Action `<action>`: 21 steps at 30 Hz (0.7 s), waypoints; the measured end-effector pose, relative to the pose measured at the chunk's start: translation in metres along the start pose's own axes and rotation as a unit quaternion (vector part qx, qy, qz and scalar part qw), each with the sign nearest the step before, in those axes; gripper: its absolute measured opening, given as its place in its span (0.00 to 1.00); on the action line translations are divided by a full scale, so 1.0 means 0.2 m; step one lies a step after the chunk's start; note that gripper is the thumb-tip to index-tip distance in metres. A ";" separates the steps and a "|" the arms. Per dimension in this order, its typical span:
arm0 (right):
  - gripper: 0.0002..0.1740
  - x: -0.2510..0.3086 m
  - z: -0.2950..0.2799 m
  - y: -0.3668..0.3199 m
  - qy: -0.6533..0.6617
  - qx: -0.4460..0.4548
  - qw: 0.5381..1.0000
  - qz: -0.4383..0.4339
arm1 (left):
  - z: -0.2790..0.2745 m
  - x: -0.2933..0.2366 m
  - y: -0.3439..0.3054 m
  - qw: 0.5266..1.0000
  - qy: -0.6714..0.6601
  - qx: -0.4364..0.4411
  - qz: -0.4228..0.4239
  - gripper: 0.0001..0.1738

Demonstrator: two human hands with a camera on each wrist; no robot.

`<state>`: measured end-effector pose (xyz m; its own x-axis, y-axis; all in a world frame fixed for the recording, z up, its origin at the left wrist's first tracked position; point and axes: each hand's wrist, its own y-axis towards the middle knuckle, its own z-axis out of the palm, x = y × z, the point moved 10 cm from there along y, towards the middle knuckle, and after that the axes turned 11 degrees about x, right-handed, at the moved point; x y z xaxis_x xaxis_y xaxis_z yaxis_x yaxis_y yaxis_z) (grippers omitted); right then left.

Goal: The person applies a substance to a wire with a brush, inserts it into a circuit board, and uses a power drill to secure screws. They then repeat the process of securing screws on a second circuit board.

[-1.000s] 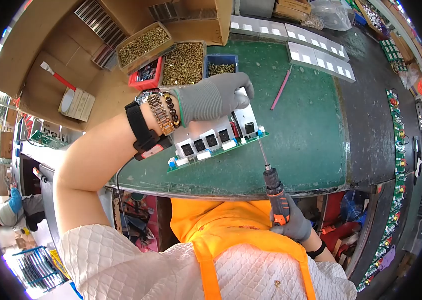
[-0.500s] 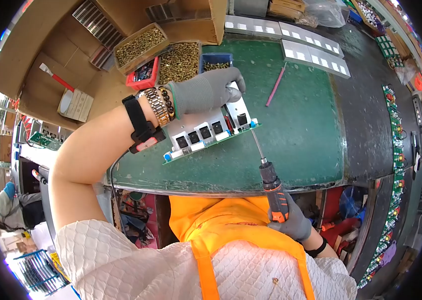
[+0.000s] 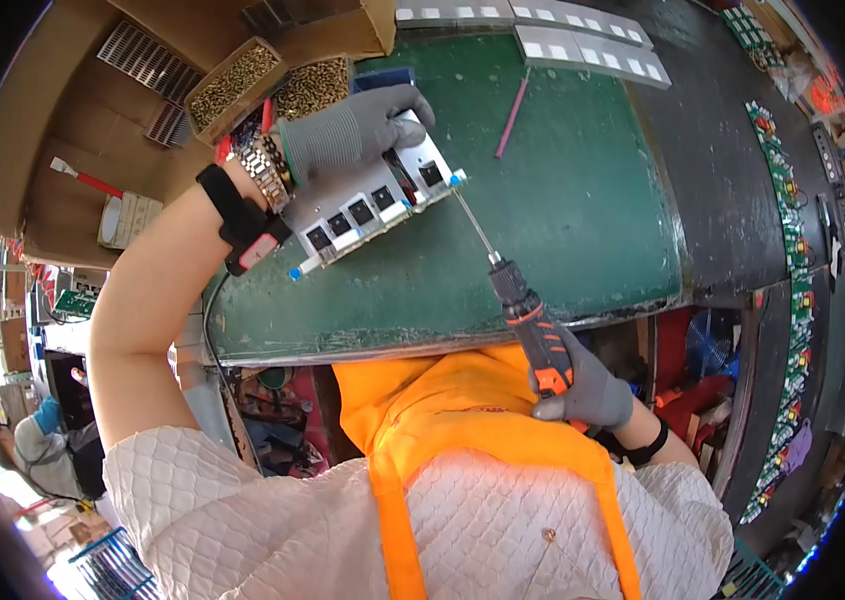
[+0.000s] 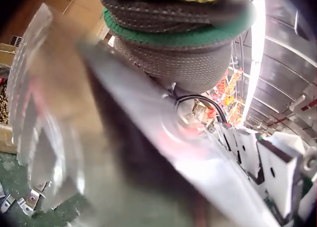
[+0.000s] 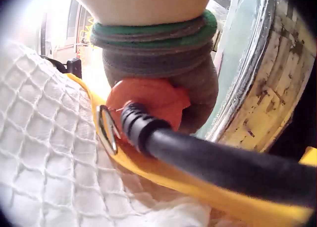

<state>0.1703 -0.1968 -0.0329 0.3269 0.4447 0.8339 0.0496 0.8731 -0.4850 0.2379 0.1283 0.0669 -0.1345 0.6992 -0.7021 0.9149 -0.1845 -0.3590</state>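
Observation:
In the head view my gloved left hand [image 3: 358, 128] grips the top of a circuit board assembly [image 3: 335, 202], fingers curled over its metal plates. Black square components line its near side, with blue parts at both ends. My right hand [image 3: 593, 385], gloved in grey, is wrapped around a black-and-orange electric screwdriver [image 3: 533, 330]. Its long thin bit slants up to the board's right end, its tip right beside the blue part there. From the right wrist, the screwdriver's orange-red end cap [image 5: 148, 96] shows with a thick black cord [image 5: 233, 167]. Blurred metal [image 4: 163, 138] fills much of the left wrist view.
Bins of brass-coloured screws [image 3: 235, 88] stand at the back left by a cardboard box [image 3: 23, 130]. A pink stick [image 3: 513, 118] lies on the green mat [image 3: 563, 210]. Silver bars [image 3: 593, 55] line the back; a row of circuit boards [image 3: 798, 290] runs along the right.
The head view has shifted and tilted. The board assembly now sits further left and higher in it, more slanted, still in my left hand. The screwdriver leans further left, its tip staying at the board's right end.

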 end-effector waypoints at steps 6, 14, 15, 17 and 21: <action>0.48 0.16 0.04 0.00 0.051 0.000 0.999 -0.002 | 0.04 -0.13 0.00 0.988 0.023 0.109 -0.107 0.35; 0.24 0.27 0.14 0.00 0.193 0.069 0.978 0.027 | 0.05 -0.02 0.05 0.989 0.022 0.129 -0.069 0.42; 0.24 0.26 0.14 0.01 0.197 0.069 0.978 0.025 | 0.05 -0.03 0.05 0.990 0.016 0.127 -0.058 0.41; 0.26 0.26 0.14 0.01 0.199 0.080 0.977 0.007 | 0.03 -0.01 0.05 0.987 0.049 0.138 -0.069 0.42; 0.28 0.25 0.13 0.02 0.176 0.069 0.982 0.018 | 0.03 0.02 0.06 0.986 0.045 0.140 -0.074 0.44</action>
<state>0.1617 -0.1665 0.0141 0.6324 0.4008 0.6629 -0.0886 0.8875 -0.4522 0.2460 0.1248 0.0560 -0.2138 0.7890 -0.5761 0.7455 -0.2493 -0.6181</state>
